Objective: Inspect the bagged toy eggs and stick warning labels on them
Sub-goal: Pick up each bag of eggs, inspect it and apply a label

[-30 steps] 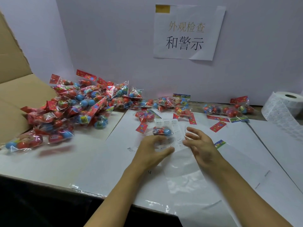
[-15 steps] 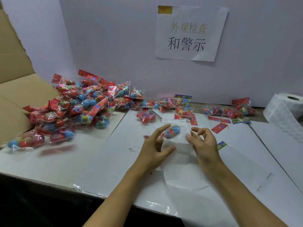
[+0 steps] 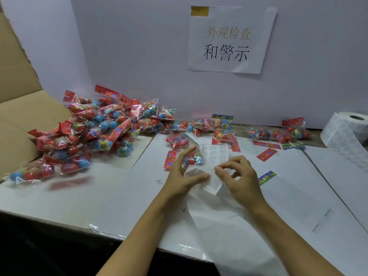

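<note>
I'm seeing the left hand (image 3: 184, 176) spread open, fingers straight, thumb touching the white backing strip (image 3: 211, 182). The right hand (image 3: 238, 176) is curling its fingers, pinching the label sheet (image 3: 216, 155). The egg bag (image 3: 194, 158) is lying on the bench (image 3: 79, 192) between the fingers, axis unclear. The wall sign (image 3: 229, 39) is reading 外观检查 和警示.

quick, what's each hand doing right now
Left hand: open, fingers spread beside the bagged toy eggs, holding nothing.
Right hand: fingers curled, pinching the label sheet.
</note>
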A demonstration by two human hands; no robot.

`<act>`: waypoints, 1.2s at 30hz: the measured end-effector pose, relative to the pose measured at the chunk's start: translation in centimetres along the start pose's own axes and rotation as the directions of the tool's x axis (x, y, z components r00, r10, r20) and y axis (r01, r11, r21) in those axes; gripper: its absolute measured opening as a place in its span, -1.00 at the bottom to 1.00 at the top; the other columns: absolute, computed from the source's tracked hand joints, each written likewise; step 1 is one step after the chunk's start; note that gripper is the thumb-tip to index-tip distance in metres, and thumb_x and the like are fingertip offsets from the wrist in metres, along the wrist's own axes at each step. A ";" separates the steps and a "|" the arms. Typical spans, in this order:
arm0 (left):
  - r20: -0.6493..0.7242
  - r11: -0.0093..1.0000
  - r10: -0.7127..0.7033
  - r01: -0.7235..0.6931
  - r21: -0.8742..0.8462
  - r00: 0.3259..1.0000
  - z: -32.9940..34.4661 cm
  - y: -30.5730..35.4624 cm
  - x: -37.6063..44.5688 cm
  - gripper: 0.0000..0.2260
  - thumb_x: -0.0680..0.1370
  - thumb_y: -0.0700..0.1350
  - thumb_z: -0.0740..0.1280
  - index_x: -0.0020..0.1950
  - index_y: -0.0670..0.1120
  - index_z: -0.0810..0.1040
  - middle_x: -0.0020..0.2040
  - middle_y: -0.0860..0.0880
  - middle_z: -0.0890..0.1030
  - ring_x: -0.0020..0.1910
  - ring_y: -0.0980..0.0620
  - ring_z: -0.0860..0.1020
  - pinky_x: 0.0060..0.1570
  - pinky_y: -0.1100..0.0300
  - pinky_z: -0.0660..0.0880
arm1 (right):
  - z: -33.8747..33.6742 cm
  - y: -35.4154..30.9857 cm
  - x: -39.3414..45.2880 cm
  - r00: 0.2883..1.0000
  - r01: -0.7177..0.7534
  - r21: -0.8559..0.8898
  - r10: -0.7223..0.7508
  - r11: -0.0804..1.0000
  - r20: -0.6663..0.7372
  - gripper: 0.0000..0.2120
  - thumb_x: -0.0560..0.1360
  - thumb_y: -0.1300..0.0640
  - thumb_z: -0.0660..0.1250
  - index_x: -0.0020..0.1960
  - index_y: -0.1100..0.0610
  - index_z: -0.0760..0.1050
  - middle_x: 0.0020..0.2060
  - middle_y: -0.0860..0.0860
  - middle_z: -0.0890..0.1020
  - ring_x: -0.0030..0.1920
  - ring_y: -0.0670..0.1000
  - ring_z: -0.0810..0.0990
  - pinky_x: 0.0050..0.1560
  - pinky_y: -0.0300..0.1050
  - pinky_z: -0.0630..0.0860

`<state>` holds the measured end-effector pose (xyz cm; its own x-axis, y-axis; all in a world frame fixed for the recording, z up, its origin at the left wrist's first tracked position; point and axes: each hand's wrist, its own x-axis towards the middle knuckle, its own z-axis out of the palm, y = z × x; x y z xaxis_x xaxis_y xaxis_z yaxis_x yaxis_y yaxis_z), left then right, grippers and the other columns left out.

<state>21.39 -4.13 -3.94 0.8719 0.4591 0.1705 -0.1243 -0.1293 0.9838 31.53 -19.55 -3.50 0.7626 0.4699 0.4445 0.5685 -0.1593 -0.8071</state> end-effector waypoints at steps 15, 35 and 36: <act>-0.008 0.987 0.092 -0.091 0.134 0.996 -0.3 -0.8 0.4 -0.37 0.47 -0.16 0.58 0.33 0.37 0.42 0.31 0.52 0.38 0.45 0.15 0.38 0.41 0.36 0.31 | -0.2 0.2 -0.2 0.981 0.183 -0.054 -0.179 0.982 0.081 -0.87 0.36 0.14 0.63 -0.19 0.08 0.68 -0.25 -0.06 0.63 -0.23 -0.06 0.58 -0.25 -0.43 0.37; 0.004 0.991 0.002 -0.002 0.132 1.000 0.2 -0.7 0.3 -0.26 0.47 -0.35 0.51 0.43 0.27 0.33 0.55 0.15 0.30 0.55 -0.04 0.29 0.54 -0.08 0.31 | -0.1 0.2 -0.1 0.975 0.177 -0.223 -0.141 0.959 0.170 -0.92 0.47 0.16 0.52 -0.18 0.15 0.74 -0.31 -0.04 0.65 -0.30 -0.01 0.58 -0.25 0.06 0.54; 0.005 0.990 -0.008 0.008 0.139 1.000 0.2 -0.6 0.3 -0.27 0.47 -0.33 0.51 0.41 0.30 0.32 0.54 0.17 0.30 0.55 -0.05 0.29 0.54 -0.07 0.30 | -0.1 0.0 -0.2 0.975 0.185 -0.247 -0.147 0.951 0.166 -0.92 0.46 0.15 0.52 -0.18 0.15 0.74 -0.30 -0.03 0.65 -0.29 0.01 0.58 -0.24 0.08 0.55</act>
<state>21.83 -4.08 -4.45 0.8750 0.4562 0.1619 -0.0505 -0.2466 0.9678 31.40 -19.72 -3.55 0.6092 0.6257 0.4873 0.7581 -0.2792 -0.5893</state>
